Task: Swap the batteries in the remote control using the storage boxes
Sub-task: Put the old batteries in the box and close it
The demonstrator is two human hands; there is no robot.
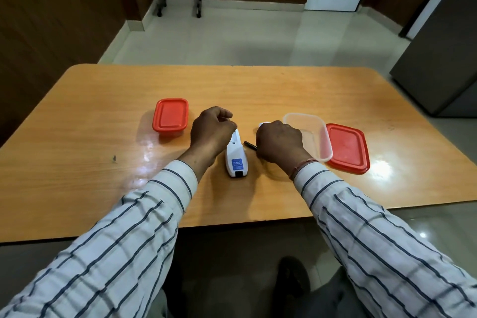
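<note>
A white remote (237, 160) lies face down near the middle of the wooden counter (103, 162), its long axis running away from the person, a blue label on the near part of its back. The left hand (210, 131) rests over the remote's far end with its fingers (227, 113) curled; it touches the remote there, but whether it grips it or only steadies it cannot be told. The right hand (278, 141) sits just to the right of the remote, knuckles up and loosely clenched. A dark battery (250, 145) sticks out from its left side toward the remote, and a small white piece (263, 124) shows past its far edge; whether the fingers grasp either one cannot be told.

To the left of the left hand stands a closed box (170, 116) with a red lid on it. To the right of the right hand stands an open clear box (309, 137), and a loose red lid (347, 147) lies flat just beside it, touching or nearly touching its right wall. Both forearms wear striped sleeves (374, 227).
</note>
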